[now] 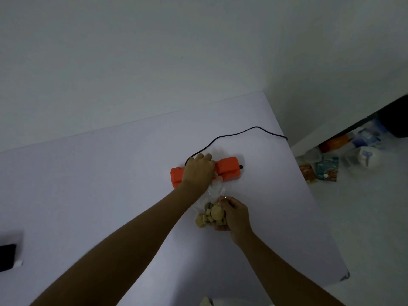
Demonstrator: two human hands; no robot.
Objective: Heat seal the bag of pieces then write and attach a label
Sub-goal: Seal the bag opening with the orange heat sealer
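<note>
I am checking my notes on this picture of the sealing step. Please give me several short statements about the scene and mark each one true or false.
1. The left hand lies on top of the orange heat sealer. True.
2. The right hand holds a pen. False: it holds the clear bag of pieces, at the filled end.
3. The open end of the bag points toward the sealer. True.
4. The black cord runs off the left edge of the white table. False: it runs toward the far right edge.
5. The bag of pieces lies on the floor. False: it is on the table, nearer the person than the sealer.
</note>
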